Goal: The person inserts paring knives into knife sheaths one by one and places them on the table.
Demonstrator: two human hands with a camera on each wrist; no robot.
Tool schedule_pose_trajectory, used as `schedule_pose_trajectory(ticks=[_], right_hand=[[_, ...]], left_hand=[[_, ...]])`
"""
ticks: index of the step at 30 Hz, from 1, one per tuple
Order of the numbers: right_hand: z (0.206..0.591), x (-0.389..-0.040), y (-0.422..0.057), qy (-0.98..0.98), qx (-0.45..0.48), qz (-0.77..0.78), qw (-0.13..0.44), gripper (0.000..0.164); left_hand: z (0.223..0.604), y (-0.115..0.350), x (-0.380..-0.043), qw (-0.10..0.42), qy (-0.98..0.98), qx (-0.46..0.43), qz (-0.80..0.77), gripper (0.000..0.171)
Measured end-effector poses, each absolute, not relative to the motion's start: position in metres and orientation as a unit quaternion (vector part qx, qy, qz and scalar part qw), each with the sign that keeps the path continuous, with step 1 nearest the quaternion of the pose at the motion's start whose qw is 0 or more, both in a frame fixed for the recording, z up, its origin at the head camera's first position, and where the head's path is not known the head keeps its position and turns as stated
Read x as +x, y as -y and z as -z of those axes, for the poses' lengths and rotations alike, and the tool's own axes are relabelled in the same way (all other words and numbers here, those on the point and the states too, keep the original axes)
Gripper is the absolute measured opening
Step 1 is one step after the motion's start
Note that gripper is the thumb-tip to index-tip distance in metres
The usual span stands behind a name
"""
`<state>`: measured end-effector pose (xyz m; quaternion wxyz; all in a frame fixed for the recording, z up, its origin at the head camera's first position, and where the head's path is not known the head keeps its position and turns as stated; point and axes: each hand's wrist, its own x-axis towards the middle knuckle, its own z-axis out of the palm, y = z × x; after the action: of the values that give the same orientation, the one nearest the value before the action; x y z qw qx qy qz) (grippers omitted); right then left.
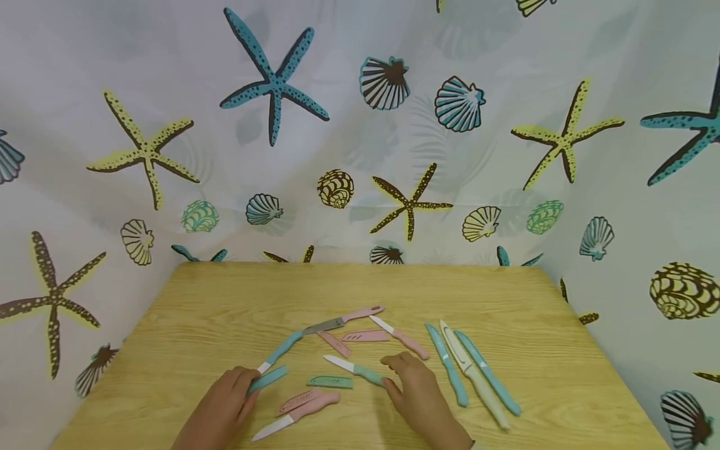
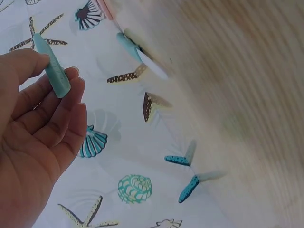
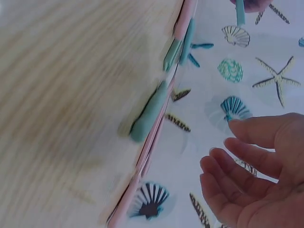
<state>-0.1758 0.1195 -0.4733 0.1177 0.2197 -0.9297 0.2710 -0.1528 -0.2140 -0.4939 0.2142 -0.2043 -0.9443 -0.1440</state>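
My left hand (image 1: 219, 403) pinches a blue knife sheath (image 1: 271, 377) between thumb and fingers; the left wrist view shows the sheath (image 2: 53, 69) raised off the table. Just beyond it lies a bare blue-handled knife (image 1: 285, 346). My right hand (image 1: 419, 395) hovers by the handle of a green-handled knife (image 1: 367, 374) with a white blade. In the right wrist view that hand (image 3: 251, 178) has loosely bent fingers and holds nothing. Left of the green knife is a green sheath (image 1: 332, 382). Nearer me lie a pink-handled knife (image 1: 315, 406) and a pink sheath (image 1: 297, 400).
Farther back lie a pink-handled knife with a wide grey blade (image 1: 326, 325), another pink knife (image 1: 409, 344) and two pink sheaths (image 1: 365, 336). At right, two blue knives (image 1: 447, 365) flank a cream knife (image 1: 475, 375). A patterned curtain (image 1: 349, 137) surrounds the wooden table (image 1: 236, 300).
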Motion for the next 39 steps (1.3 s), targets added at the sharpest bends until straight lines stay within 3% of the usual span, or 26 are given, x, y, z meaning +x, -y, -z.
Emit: schedule_pose_trajectory(ticks=[4,7,12,20,25,30,32,37,39], right_hand=[[0.473,-0.185,-0.093,0.921,0.252,-0.276,0.107,0.028],[0.473,-0.191,-0.075,0.916,0.271,-0.275,0.110,0.027],[0.473,-0.201,-0.045,0.912,0.299,-0.249,0.129,0.025],[0.475,-0.212,0.000,0.910,0.326,-0.213,0.140,0.022],[0.483,-0.219,0.015,0.907,0.342,-0.191,0.155,0.023],[0.493,-0.229,0.028,0.908,0.346,-0.176,0.156,0.019],[0.498,-0.233,0.034,0.911,0.345,-0.165,0.152,0.017],[0.503,-0.239,0.048,0.920,0.349,-0.129,0.124,0.016],[0.504,-0.239,0.053,0.922,0.351,-0.116,0.117,0.017]], left_hand=[[0.494,0.226,-0.148,0.233,0.937,-0.224,0.136,0.031],[0.497,0.236,-0.146,0.256,0.924,-0.255,0.129,0.018],[0.505,0.251,-0.141,0.279,0.907,-0.288,0.126,0.055],[0.514,0.268,-0.122,0.293,0.912,-0.257,0.128,0.047],[0.518,0.270,-0.111,0.277,0.932,-0.204,0.111,0.021],[0.516,0.270,-0.105,0.263,0.942,-0.182,0.102,0.033],[0.514,0.271,-0.105,0.275,0.935,-0.195,0.108,0.024],[0.510,0.271,-0.103,0.281,0.934,-0.193,0.109,0.025],[0.510,0.270,-0.101,0.273,0.940,-0.180,0.101,0.036]])
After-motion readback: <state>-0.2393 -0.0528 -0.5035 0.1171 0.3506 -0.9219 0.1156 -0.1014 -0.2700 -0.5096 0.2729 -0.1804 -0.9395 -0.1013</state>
